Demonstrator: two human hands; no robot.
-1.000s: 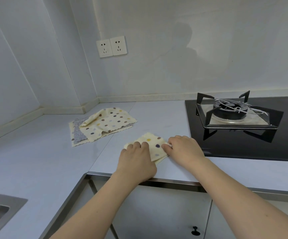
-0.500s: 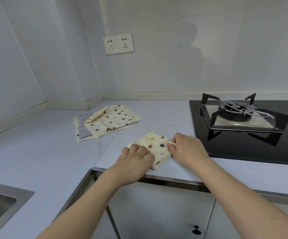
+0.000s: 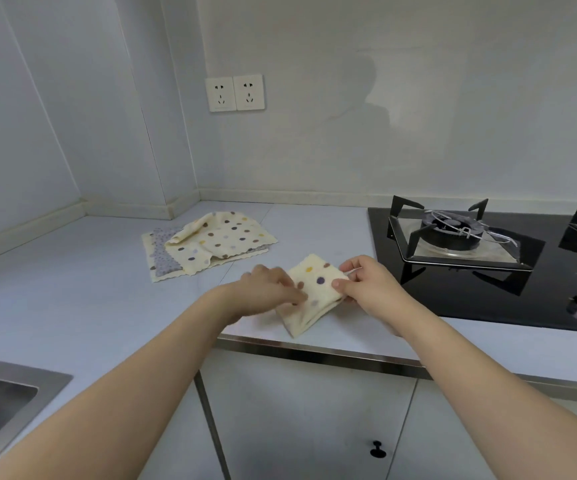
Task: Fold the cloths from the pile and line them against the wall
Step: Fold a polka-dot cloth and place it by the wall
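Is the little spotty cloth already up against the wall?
No, the folded cloth lies near the counter's front edge, held between the left hand and right hand.

A black gas hob (image 3: pixel 488 271) with a burner (image 3: pixel 453 232) sits far right on the pale countertop (image 3: pixel 72 289), a double wall socket (image 3: pixel 234 93) above (both outlets unused), a steel sink (image 3: pixel 0 403) near left.

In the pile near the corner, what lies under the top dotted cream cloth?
Under the top dotted cream cloth a grey-patterned cloth shows at its left, and a cream scalloped edge shows below it. How many cloths lie beneath is covered.
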